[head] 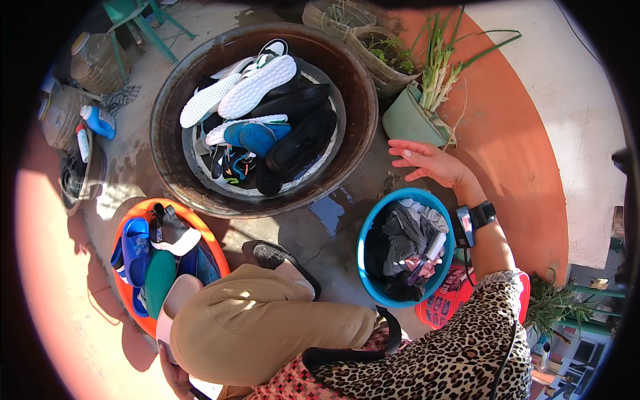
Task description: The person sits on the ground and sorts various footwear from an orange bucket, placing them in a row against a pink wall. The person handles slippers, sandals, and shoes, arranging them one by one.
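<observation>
My right hand [430, 162] is empty, fingers apart, between the green planter and the blue basin [364, 250]. That basin holds wet grey and dark cloths with a white-backed brush [435, 246] on top. At the lower left, my left hand [174, 372] grips the near end of a pink slide sandal [176, 305]; my knee hides part of both. The sandal lies over the edge of an orange basin [220, 250] with blue clogs [136, 250], a green sole [160, 280] and a black-and-white shoe [175, 232]. A large metal tub [357, 125] contains white-soled shoes [260, 87] and dark footwear [305, 135].
Beside the tub stand a green planter of spring onions [412, 117] and a cut plastic planter [385, 80]. A red bag with writing [445, 300] lies by the blue basin. Plastic jugs [97, 65], a blue bottle [100, 122] and a green stool [132, 22] stand left. The concrete is wet.
</observation>
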Demonstrator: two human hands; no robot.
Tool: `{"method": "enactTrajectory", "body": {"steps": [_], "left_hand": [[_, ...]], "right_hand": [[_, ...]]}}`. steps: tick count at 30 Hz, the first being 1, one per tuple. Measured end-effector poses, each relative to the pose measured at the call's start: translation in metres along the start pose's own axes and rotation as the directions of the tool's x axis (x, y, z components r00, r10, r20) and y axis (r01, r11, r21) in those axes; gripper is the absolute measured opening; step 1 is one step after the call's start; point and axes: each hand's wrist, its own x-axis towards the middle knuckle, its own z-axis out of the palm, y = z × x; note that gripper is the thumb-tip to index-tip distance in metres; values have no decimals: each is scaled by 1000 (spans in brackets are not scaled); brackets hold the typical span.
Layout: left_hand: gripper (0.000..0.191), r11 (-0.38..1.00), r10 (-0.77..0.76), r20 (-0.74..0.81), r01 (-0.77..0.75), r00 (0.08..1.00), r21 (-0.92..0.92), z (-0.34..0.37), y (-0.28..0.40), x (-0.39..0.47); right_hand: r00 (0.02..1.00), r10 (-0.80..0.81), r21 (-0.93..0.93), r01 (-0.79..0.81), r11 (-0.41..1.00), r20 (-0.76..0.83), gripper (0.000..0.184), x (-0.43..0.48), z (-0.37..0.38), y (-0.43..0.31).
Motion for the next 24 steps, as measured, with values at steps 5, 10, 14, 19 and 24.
{"method": "enactTrajectory", "body": {"steps": [5, 10, 14, 19, 24], "left_hand": [[47, 997, -44, 52, 47, 998, -54, 4, 2, 4], [52, 998, -47, -11, 46, 999, -39, 17, 5, 2], [59, 999, 11, -106, -16, 994, -45, 23, -2, -5], [54, 985, 43, -195, -74, 980, -158, 32, -11, -4], [54, 944, 89, -159, -134, 983, -300, 49, -17, -9]], "right_hand": [[993, 63, 20, -61, 998, -104, 63, -48, 9, 44], [868, 337, -575, -494, 652, -364, 47, -67, 8, 88], [745, 354, -570, -663, 486, -565, 53, -87, 33, 163], [763, 126, -524, -543, 656, -634, 60, -86, 26, 247], [616, 96, -108, -286, 952, -782, 77, -88, 16, 309]]}}
